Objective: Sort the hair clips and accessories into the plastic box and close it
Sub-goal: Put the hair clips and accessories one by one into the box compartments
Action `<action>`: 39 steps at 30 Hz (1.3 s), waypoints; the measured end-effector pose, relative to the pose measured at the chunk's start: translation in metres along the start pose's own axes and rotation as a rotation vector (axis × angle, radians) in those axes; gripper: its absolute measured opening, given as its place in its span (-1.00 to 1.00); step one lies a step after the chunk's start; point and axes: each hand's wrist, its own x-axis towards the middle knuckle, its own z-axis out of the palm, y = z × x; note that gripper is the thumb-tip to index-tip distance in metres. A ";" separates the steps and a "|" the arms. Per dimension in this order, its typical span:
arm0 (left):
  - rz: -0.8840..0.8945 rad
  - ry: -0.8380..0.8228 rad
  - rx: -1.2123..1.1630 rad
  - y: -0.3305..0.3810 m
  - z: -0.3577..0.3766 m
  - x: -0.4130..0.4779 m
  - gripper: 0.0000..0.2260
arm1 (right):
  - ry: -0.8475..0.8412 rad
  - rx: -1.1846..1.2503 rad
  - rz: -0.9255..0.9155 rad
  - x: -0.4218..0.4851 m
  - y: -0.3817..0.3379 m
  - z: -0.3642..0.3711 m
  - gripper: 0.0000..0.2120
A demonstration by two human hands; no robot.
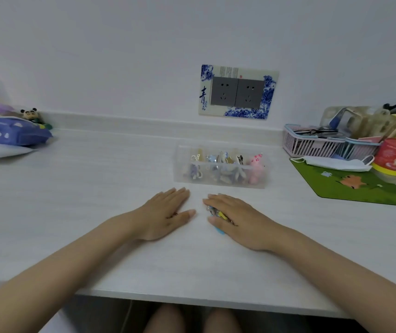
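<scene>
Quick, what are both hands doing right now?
Left hand: open, flat on the desk, holding nothing.
Right hand: open, lying flat over some small hair clips, covering rather than gripping them.

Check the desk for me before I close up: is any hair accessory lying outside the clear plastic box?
Yes. A few small clips, yellow and blue among them, lie on the white desk under the flat right hand, outside the clear plastic box.

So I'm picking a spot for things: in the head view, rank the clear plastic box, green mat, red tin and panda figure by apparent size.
1. green mat, partly cut off
2. clear plastic box
3. red tin
4. panda figure
</scene>
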 end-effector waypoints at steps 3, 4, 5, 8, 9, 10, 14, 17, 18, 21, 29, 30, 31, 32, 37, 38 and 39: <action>-0.007 0.080 -0.170 -0.006 -0.010 -0.006 -0.44 | 0.004 0.017 -0.005 0.027 -0.005 0.002 -0.53; 0.009 0.098 -0.220 -0.008 -0.014 -0.010 -0.48 | 0.001 0.023 -0.010 0.033 -0.007 0.002 -0.53; 0.037 0.117 -0.235 -0.012 -0.017 -0.013 -0.52 | 0.001 0.036 -0.012 0.038 -0.008 0.002 -0.53; 0.074 0.178 -0.161 -0.026 -0.025 -0.017 -0.73 | 0.050 0.155 -0.002 0.043 -0.007 0.005 -0.55; 0.068 0.180 -0.160 -0.028 -0.028 -0.018 -0.81 | 0.074 0.223 0.002 0.042 -0.006 0.006 -0.56; 0.066 0.169 -0.173 -0.029 -0.030 -0.019 -0.87 | 0.093 0.300 0.009 0.042 -0.006 0.006 -0.58; 0.088 0.106 -0.221 -0.022 -0.035 -0.018 -0.91 | 0.144 0.506 -0.006 0.038 -0.007 0.003 -0.73; 0.122 0.111 -0.278 -0.020 -0.033 -0.014 -0.89 | 0.168 0.510 -0.040 0.034 -0.009 0.001 -0.80; 0.135 0.139 -0.308 -0.019 -0.031 -0.012 -0.88 | 0.176 0.532 -0.047 0.034 -0.010 0.001 -0.80; 0.160 0.309 -0.499 -0.013 -0.030 -0.007 -0.86 | 0.252 0.624 -0.055 0.033 -0.016 -0.002 -0.85; 0.184 0.644 -0.736 -0.001 -0.045 0.025 -0.84 | 0.534 0.799 -0.119 0.060 -0.022 -0.041 -0.90; 0.158 0.704 -0.711 -0.004 -0.046 0.029 -0.82 | 0.559 0.773 -0.101 0.069 -0.020 -0.050 -0.89; 0.123 0.753 -0.671 -0.011 -0.046 0.033 -0.78 | 0.566 0.753 -0.079 0.078 -0.017 -0.059 -0.88; 0.081 0.775 -0.632 -0.018 -0.044 0.035 -0.74 | 0.560 0.736 -0.053 0.088 -0.014 -0.066 -0.88; -0.009 0.546 -0.507 -0.048 -0.025 0.039 -0.52 | 0.472 0.555 0.062 0.140 -0.002 -0.075 -0.91; -0.005 0.518 -0.503 -0.049 -0.023 0.039 -0.51 | 0.442 0.537 0.057 0.148 -0.001 -0.073 -0.93; -0.002 0.502 -0.509 -0.050 -0.022 0.039 -0.52 | 0.415 0.534 0.047 0.153 -0.001 -0.071 -0.95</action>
